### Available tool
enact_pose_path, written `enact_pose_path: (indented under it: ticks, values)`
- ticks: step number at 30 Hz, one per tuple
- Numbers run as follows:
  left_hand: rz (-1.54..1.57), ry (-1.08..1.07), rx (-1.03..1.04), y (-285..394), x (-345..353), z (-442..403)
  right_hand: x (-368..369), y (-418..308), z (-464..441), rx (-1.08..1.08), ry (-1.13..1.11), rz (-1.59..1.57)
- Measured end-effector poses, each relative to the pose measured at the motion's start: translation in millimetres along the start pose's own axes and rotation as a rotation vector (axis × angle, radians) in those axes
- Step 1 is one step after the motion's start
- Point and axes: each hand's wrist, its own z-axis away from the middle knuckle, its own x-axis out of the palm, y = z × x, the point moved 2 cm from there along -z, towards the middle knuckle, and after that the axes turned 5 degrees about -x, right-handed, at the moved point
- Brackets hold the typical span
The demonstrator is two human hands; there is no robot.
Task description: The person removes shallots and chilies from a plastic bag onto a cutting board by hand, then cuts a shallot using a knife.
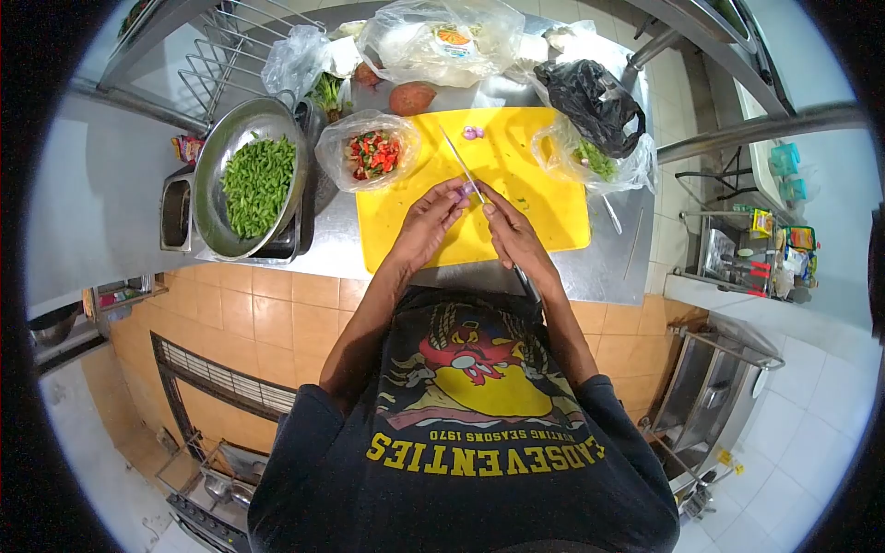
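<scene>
My left hand (426, 224) pinches a small purple shallot (464, 194) over the yellow cutting board (558, 217). Closed around a knife (455, 150), my right hand (516, 238) has its fingers close to the shallot. The blade points up and away to the left, while the dark handle runs back toward my shirt. Whether the edge touches the shallot is hard to see. A few more shallot pieces (473, 133) lie near the board's far edge. At its left corner sits a clear bag of cut red and green chilies (372, 155).
A large metal pan of chopped green vegetables (260, 189) stands left. Behind the board are a brown root vegetable (412, 98) and a big plastic bag (442, 41). A black bag (595, 101) and a clear bag with greens (597, 161) rest at right. Metal rails (737, 134) border the steel table.
</scene>
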Motion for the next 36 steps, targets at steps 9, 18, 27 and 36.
enact_pose_path:
  ticks: [9, 18, 27, 36]
  values:
    - [-0.116, 0.057, 0.057, -6, -3, -4, -6, -3, 3, 0.012, 0.008, 0.073]
    - [-0.216, 0.052, 0.059, -6, -1, -6, -1, -3, 6, -0.005, -0.029, 0.065]
    - [-0.203, 0.183, 0.06, -5, -8, -2, -38, -4, 10, -0.045, 0.149, 0.146]
    - [-0.508, 0.325, 0.053, -9, -24, -5, -130, -7, 4, 0.038, 0.483, 0.444]
